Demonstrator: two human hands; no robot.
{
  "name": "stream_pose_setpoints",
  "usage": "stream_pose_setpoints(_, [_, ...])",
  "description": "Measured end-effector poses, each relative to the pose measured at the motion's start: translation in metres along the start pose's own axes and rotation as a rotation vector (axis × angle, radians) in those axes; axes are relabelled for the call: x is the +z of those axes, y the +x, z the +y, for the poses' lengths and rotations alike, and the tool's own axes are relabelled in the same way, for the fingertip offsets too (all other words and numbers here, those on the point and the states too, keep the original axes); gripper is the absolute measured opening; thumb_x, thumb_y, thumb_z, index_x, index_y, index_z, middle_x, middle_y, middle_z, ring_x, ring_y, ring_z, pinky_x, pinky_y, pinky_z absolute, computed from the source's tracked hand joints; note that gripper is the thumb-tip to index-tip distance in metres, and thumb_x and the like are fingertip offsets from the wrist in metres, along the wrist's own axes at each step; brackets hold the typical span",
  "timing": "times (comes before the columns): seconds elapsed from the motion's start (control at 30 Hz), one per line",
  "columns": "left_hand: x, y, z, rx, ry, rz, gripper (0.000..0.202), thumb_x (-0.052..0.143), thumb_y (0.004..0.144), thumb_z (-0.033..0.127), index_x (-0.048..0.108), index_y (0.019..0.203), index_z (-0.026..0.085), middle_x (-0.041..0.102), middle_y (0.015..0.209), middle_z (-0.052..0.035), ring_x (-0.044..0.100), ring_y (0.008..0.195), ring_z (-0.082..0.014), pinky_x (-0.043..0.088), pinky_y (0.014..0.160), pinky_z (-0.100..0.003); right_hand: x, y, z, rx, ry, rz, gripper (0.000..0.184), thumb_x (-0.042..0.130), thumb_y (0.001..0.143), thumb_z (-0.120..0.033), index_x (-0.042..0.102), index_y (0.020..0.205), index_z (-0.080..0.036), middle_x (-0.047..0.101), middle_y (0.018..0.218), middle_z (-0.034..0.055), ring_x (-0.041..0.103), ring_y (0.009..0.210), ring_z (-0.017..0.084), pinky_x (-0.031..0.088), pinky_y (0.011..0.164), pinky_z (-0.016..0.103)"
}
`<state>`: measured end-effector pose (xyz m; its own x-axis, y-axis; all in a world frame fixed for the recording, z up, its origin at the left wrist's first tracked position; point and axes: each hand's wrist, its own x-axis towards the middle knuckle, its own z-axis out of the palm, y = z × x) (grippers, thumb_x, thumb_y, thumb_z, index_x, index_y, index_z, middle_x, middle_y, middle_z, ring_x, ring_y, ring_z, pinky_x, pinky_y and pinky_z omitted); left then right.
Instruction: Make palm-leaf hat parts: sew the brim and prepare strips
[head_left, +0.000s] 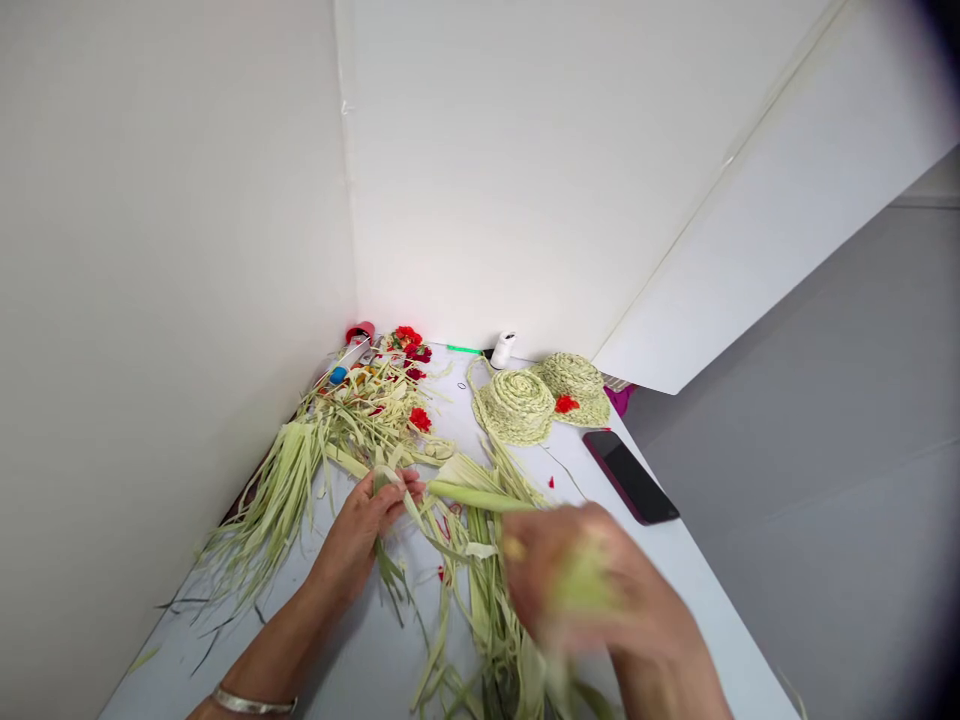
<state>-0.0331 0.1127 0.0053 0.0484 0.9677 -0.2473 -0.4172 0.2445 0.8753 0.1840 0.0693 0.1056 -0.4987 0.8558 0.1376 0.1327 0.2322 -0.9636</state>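
Note:
My left hand [367, 515] pinches pale green corn husk strips [412, 515] between thumb and fingers, above the left middle of the table. Loose ends hang below it. My right hand [600, 580], smeared by motion, is closed around a wider folded husk [480, 497] whose narrow end points toward the left hand. More pale husk shows blurred at the right hand's knuckles. Beneath and between both hands lies a loose heap of long husk strips [487, 600], partly hidden by the right hand.
Shredded husk [292, 470] and red flowers [409, 338] pile up at the left. Behind are a coiled braided hat shape [516, 408], a second braided piece [574, 375], a white thread spool [503, 350] and a green stick [463, 349]. A phone [630, 478] lies near the table's right edge.

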Motion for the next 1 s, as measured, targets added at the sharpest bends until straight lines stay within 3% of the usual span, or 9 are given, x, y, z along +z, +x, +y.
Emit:
stream_pose_setpoints(0.1, [0.007, -0.008, 0.003, -0.025, -0.061, -0.154, 0.016, 0.065, 0.082, 0.031, 0.056, 0.078, 0.019, 0.054, 0.066, 0.0053, 0.044, 0.051, -0.0075, 0.042, 0.055, -0.021, 0.022, 0.031, 0.024, 0.125, 0.15, 0.034, 0.03, 0.065, 0.083, -0.047, 0.07, 0.092, -0.019, 0.067, 0.083, 0.0025, 0.059, 0.072, 0.015, 0.046, 0.065, 0.027])
stream_pose_setpoints(0.17, [0.009, -0.011, 0.004, -0.041, -0.043, -0.236, 0.023, 0.063, 0.084, 0.035, 0.052, 0.072, 0.018, 0.047, 0.057, 0.0069, 0.038, 0.046, -0.0069, 0.038, 0.05, -0.02, 0.032, 0.043, 0.041, 0.163, 0.208, 0.109, 0.028, 0.066, 0.082, -0.042, 0.069, 0.092, -0.016, 0.066, 0.082, 0.0021, 0.058, 0.073, 0.016, 0.045, 0.068, 0.027])
stream_pose_setpoints(0.23, [0.01, -0.012, 0.004, -0.051, -0.005, -0.278, 0.028, 0.061, 0.085, 0.038, 0.051, 0.069, 0.018, 0.047, 0.056, 0.0059, 0.041, 0.05, -0.0079, 0.041, 0.054, -0.021, 0.037, 0.048, 0.054, 0.17, 0.215, 0.152, 0.026, 0.066, 0.082, -0.041, 0.067, 0.089, -0.016, 0.065, 0.077, 0.0014, 0.058, 0.07, 0.016, 0.045, 0.067, 0.028])
stream_pose_setpoints(0.33, [0.009, -0.011, 0.004, -0.025, 0.077, -0.302, 0.026, 0.061, 0.085, 0.041, 0.053, 0.075, 0.018, 0.044, 0.054, 0.0066, 0.04, 0.051, -0.0086, 0.043, 0.055, -0.022, 0.037, 0.048, 0.061, 0.177, 0.183, 0.173, 0.022, 0.062, 0.084, -0.039, 0.064, 0.088, -0.017, 0.062, 0.074, 0.001, 0.057, 0.068, 0.017, 0.045, 0.065, 0.028])
stream_pose_setpoints(0.47, [0.007, -0.008, 0.001, -0.014, 0.206, -0.276, 0.027, 0.067, 0.08, 0.042, 0.052, 0.079, 0.019, 0.028, 0.048, 0.0129, 0.02, 0.042, -0.0059, 0.028, 0.039, -0.018, 0.036, 0.046, 0.058, 0.169, 0.073, 0.153, 0.015, 0.058, 0.085, -0.031, 0.061, 0.086, -0.016, 0.055, 0.075, -0.0001, 0.05, 0.068, 0.014, 0.038, 0.061, 0.025])
stream_pose_setpoints(0.6, [0.007, -0.004, -0.001, -0.011, 0.326, -0.224, 0.029, 0.067, 0.075, 0.042, 0.048, 0.073, 0.02, 0.029, 0.049, 0.0128, 0.018, 0.039, -0.0039, 0.018, 0.037, -0.018, 0.038, 0.046, 0.054, 0.176, -0.021, 0.136, 0.009, 0.055, 0.085, -0.023, 0.059, 0.084, -0.016, 0.044, 0.069, -0.0037, 0.036, 0.061, 0.01, 0.03, 0.055, 0.022])
stream_pose_setpoints(0.8, [0.015, -0.009, 0.007, 0.103, 0.5, -0.091, 0.021, 0.067, 0.066, 0.028, 0.049, 0.063, 0.019, 0.032, 0.053, 0.0094, 0.025, 0.047, -0.0059, 0.021, 0.042, -0.018, 0.041, 0.043, 0.05, 0.139, -0.328, 0.199, 0.018, 0.054, 0.084, -0.022, 0.047, 0.068, -0.018, 0.039, 0.063, -0.0051, 0.035, 0.06, 0.01, 0.026, 0.055, 0.023])
stream_pose_setpoints(1.0, [0.019, -0.014, 0.006, 0.111, 0.498, -0.096, 0.015, 0.064, 0.066, 0.028, 0.053, 0.067, 0.018, 0.035, 0.053, 0.0092, 0.028, 0.048, -0.0067, 0.025, 0.044, -0.018, 0.038, 0.036, 0.04, 0.111, -0.232, 0.122, 0.012, 0.056, 0.081, -0.015, 0.052, 0.07, -0.017, 0.044, 0.065, -0.0052, 0.04, 0.062, 0.009, 0.031, 0.057, 0.021])
